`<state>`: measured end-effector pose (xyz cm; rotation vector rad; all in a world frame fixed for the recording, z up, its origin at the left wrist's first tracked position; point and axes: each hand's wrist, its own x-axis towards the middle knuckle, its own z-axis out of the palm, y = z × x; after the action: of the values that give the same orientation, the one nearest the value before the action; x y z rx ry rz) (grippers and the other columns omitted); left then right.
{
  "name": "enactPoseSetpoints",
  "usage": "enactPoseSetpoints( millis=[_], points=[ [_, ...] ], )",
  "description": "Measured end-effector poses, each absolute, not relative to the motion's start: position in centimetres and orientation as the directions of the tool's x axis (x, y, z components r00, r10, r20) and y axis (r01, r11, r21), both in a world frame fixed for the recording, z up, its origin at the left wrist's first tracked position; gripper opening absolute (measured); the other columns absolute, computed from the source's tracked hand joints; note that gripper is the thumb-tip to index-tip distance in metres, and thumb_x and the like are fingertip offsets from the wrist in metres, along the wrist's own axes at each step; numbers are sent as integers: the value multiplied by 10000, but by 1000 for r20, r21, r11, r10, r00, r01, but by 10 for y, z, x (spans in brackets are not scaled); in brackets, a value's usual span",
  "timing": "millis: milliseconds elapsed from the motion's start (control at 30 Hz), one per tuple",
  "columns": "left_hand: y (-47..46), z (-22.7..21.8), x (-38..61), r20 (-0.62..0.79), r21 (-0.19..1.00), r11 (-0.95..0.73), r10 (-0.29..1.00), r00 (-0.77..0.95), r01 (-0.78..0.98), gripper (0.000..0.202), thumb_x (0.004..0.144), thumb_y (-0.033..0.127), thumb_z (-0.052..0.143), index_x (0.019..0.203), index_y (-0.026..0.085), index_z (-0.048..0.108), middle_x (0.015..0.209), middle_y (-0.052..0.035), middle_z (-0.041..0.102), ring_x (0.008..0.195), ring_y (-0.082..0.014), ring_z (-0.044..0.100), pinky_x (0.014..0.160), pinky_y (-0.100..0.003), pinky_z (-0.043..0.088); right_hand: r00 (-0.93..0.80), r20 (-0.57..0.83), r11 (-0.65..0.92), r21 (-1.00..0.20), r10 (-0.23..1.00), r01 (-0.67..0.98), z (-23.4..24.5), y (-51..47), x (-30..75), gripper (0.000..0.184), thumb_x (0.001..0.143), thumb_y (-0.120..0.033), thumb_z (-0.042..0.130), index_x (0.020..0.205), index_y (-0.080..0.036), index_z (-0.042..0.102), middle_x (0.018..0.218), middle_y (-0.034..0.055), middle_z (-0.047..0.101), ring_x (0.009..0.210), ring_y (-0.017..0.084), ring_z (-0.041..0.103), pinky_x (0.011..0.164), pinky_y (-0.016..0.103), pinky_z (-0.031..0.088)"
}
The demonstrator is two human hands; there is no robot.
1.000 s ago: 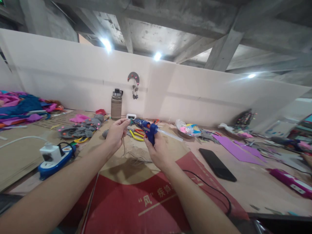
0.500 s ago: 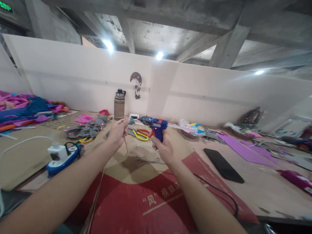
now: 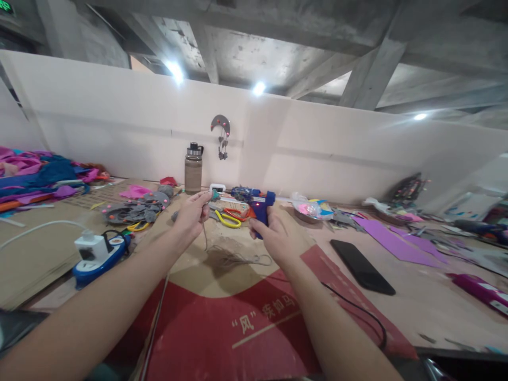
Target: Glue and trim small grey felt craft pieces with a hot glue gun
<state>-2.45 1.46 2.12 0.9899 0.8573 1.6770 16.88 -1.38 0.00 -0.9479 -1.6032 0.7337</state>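
Observation:
In my right hand (image 3: pixel 273 233) is a blue hot glue gun (image 3: pixel 261 207), its nozzle pointing left and a glue stick (image 3: pixel 283 199) sticking out at the back. My left hand (image 3: pixel 195 212) pinches a small teal-green piece (image 3: pixel 215 195) at the fingertips, with a thin cord (image 3: pixel 205 238) hanging below. The nozzle is apart from the green piece. Under and between my hands lie yellow-handled scissors (image 3: pixel 229 219) and a loose tangle of cord (image 3: pixel 238 257) on the cardboard.
A bottle (image 3: pixel 193 169) stands by the white partition, where a grey moon ornament (image 3: pixel 221 127) hangs. Grey felt pieces (image 3: pixel 137 209) and a blue power strip (image 3: pixel 99 264) are at left. A black phone (image 3: pixel 362 266) and purple sheets (image 3: pixel 397 243) lie right. The gun's cable (image 3: pixel 357 302) crosses the red cardboard (image 3: pixel 222 333).
My right hand has drawn the glue gun a little to the right, away from the green piece. My left hand stays almost in place.

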Motion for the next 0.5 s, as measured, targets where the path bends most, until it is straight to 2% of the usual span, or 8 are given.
enactPoseSetpoints(
  millis=[100, 233, 500],
  points=[
    [16, 19, -24, 235, 878, -292, 954, -188, -380, 219, 593, 294, 721, 689, 152, 586, 436, 79, 390, 355, -32, 305, 353, -193, 144, -159, 487, 513, -814, 859, 273, -4, -17, 161, 240, 781, -338, 500, 959, -177, 503, 576, -36, 532, 513, 125, 494, 509, 244, 384],
    [16, 18, -23, 244, 887, -287, 956, -162, -362, 234, 585, 307, 729, 698, 145, 604, 445, 77, 390, 358, -29, 304, 352, -193, 143, -151, 526, 543, -762, 837, 352, -2, -18, 158, 220, 791, -299, 491, 969, -176, 535, 591, -18, 559, 531, 141, 515, 546, 261, 399],
    [15, 19, -20, 220, 899, -268, 960, -173, -347, 228, 580, 290, 730, 701, 144, 604, 497, 70, 420, 368, -19, 310, 346, -178, 138, -144, 581, 582, -700, 801, 415, 1, -19, 159, 255, 790, -288, 480, 1014, -180, 536, 636, 13, 587, 612, 179, 558, 591, 296, 431]
  ],
)
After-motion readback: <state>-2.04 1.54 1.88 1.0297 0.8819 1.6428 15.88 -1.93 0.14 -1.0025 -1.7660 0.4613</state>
